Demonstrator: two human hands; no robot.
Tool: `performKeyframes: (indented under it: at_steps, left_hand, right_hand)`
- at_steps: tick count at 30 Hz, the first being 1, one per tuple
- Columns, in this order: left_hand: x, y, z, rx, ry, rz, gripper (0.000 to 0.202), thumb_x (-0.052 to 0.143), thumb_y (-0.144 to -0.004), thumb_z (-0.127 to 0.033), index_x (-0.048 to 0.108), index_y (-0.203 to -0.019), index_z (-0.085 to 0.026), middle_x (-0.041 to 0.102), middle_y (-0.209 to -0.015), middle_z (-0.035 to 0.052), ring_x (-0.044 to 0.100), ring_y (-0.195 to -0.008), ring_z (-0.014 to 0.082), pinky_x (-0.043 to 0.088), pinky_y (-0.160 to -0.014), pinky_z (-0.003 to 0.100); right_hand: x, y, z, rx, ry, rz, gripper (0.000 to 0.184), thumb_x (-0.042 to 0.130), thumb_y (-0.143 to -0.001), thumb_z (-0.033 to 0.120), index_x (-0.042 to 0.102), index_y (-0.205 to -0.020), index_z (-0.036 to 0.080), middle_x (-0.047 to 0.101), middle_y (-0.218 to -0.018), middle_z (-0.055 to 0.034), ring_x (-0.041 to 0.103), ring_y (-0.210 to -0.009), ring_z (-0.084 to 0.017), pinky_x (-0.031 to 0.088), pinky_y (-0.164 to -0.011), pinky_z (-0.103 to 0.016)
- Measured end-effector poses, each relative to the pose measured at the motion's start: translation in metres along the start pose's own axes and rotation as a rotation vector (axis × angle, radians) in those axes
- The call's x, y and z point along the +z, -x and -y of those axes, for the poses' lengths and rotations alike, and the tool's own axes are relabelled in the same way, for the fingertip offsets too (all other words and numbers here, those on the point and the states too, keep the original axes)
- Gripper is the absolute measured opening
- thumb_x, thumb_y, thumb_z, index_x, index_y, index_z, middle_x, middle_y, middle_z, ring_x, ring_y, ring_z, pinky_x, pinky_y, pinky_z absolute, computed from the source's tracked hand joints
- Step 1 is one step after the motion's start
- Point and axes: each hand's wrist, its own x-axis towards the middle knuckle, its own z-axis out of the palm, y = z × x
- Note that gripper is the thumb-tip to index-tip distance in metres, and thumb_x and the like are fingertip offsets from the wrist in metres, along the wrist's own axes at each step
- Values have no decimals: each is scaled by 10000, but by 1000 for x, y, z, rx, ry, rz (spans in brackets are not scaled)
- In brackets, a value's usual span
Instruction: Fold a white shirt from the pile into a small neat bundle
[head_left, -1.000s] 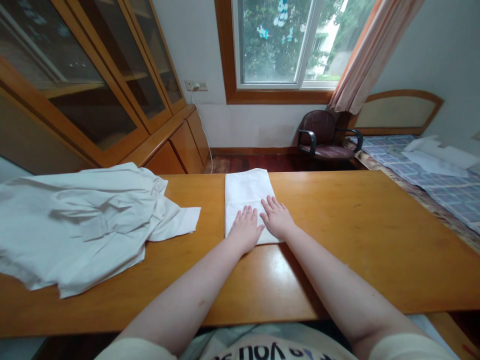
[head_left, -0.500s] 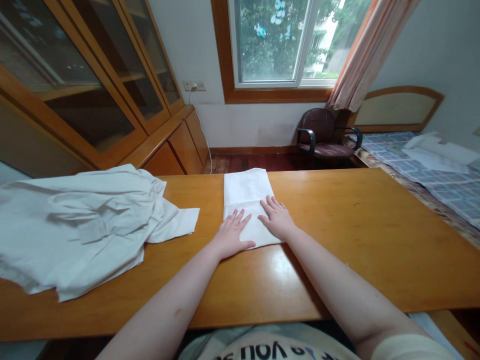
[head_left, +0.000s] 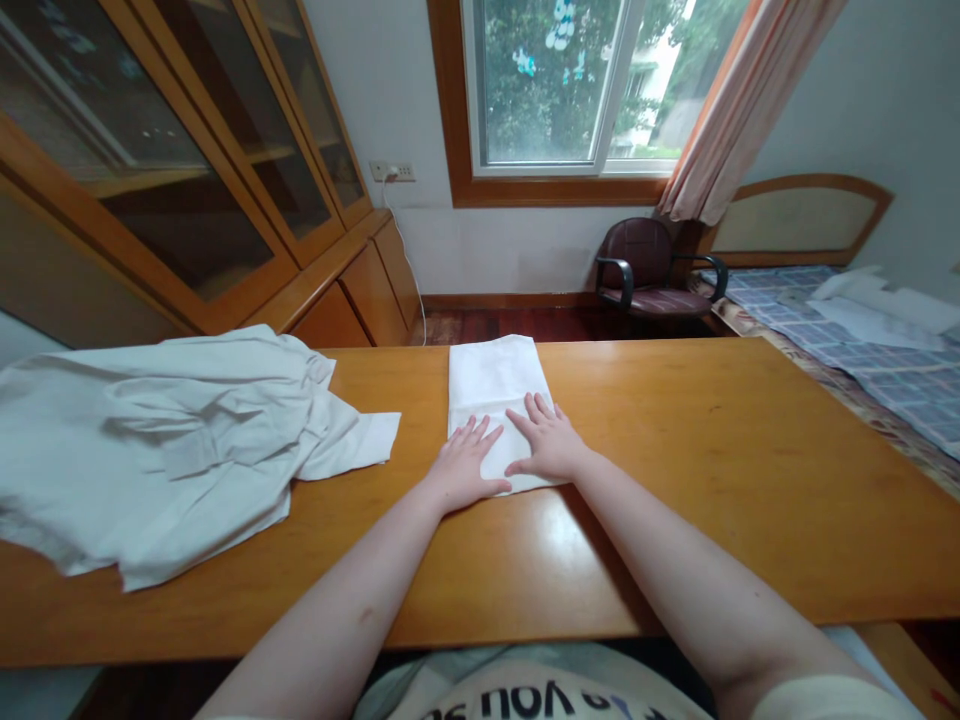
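A folded white cloth (head_left: 493,372) lies flat on the wooden table (head_left: 675,480), its far end close to the table's back edge. My left hand (head_left: 466,468) rests on the cloth's near left part, palm down with fingers spread. On the near right part lies my right hand (head_left: 546,440), also flat with fingers apart. Neither hand grips the cloth; both press on its top. To the left is a crumpled white garment (head_left: 210,440), with what looks like a sleeve pointing right towards the cloth.
A glass-fronted wooden cabinet (head_left: 330,230) stands at the back left. Beyond the table are a dark red armchair (head_left: 641,265) and a window (head_left: 540,90) with a pink curtain (head_left: 750,110). A bed (head_left: 885,350) with a checked cover is at the right.
My right hand has shifted slightly left and turned inward on the cloth, its thumb and index finger now nearer my left hand. My left hand has stayed in place.
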Motion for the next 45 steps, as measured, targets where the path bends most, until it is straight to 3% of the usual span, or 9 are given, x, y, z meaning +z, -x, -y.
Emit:
performKeyframes:
  at_steps: [7, 11, 14, 17, 20, 23, 32, 41, 45]
  left_hand:
    - [-1, -4, 8, 34, 28, 12, 978, 602, -660, -659, 177, -1464, -300, 63, -1553, 43, -3, -1418, 245, 107, -1134, 432]
    - [-3, -10, 18, -40, 44, -120, 917, 603, -684, -637, 267, -1442, -245, 91, -1552, 80, 39, -1417, 276, 131, -1130, 454]
    - [-7, -9, 28, -113, 184, -299, 623, 444, -854, -507, 374, -1382, -183, 316, -1483, 107, 282, -1360, 236, 248, -1101, 395]
    - [-15, -5, 38, -284, 384, -420, 440, 358, -897, -397, 521, -1229, -159, 599, -1206, 104, 553, -1103, 203, 426, -937, 331]
    - [-22, 1, 44, -398, 473, -336, 340, 382, -872, -398, 639, -945, -189, 685, -933, 56, 621, -888, 211, 464, -776, 315]
    - [-28, 5, 44, -321, 506, -223, 331, 417, -845, -441, 639, -771, -208, 680, -820, 24, 617, -810, 214, 447, -708, 302]
    - [-27, 7, 33, -25, 900, -63, 342, 620, -722, -356, 556, -1010, -184, 649, -949, 35, 603, -828, 184, 470, -721, 287]
    - [-36, 8, 39, -189, 698, -145, 374, 677, -657, -345, 626, -998, -199, 635, -732, -31, 573, -660, 147, 417, -619, 238]
    - [-37, 9, 40, -176, 586, -75, 225, 616, -705, -400, 663, -798, -201, 629, -690, -29, 566, -659, 157, 376, -594, 236]
  right_hand:
    - [-7, 2, -20, -132, -82, 76, 1110, 682, -536, 700, 244, -1462, 272, 59, -1546, -131, -16, -1400, -353, 80, -1087, -550]
    - [-5, 0, -21, -86, -66, 41, 1107, 629, -546, 758, 241, -1462, 272, 54, -1545, -141, -26, -1398, -361, 81, -1082, -567]
    - [-4, 0, -23, -15, -63, -8, 974, 534, -640, 775, 286, -1447, 290, 75, -1545, -131, -26, -1400, -350, 62, -1086, -563]
    - [-5, 0, -28, 28, -80, -32, 825, 463, -731, 743, 334, -1425, 315, 96, -1547, -106, -19, -1402, -339, 76, -1092, -549]
    - [-7, -1, -33, 46, -98, -46, 738, 439, -793, 690, 360, -1417, 305, 123, -1545, -94, 13, -1405, -333, 121, -1099, -517]
    - [-6, -2, -37, 69, -110, -74, 664, 404, -846, 635, 379, -1411, 286, 155, -1540, -88, 47, -1406, -324, 147, -1100, -504]
    - [-3, -3, -40, 84, -149, -102, 557, 378, -902, 542, 405, -1396, 285, 182, -1535, -68, 66, -1407, -309, 166, -1101, -507]
    - [-2, -5, -40, 116, -145, -112, 574, 366, -910, 531, 390, -1405, 243, 209, -1525, -89, 96, -1408, -281, 174, -1107, -477]
    - [-2, -5, -40, 110, -145, -115, 578, 375, -907, 531, 404, -1398, 229, 219, -1520, -94, 95, -1408, -279, 169, -1112, -456]
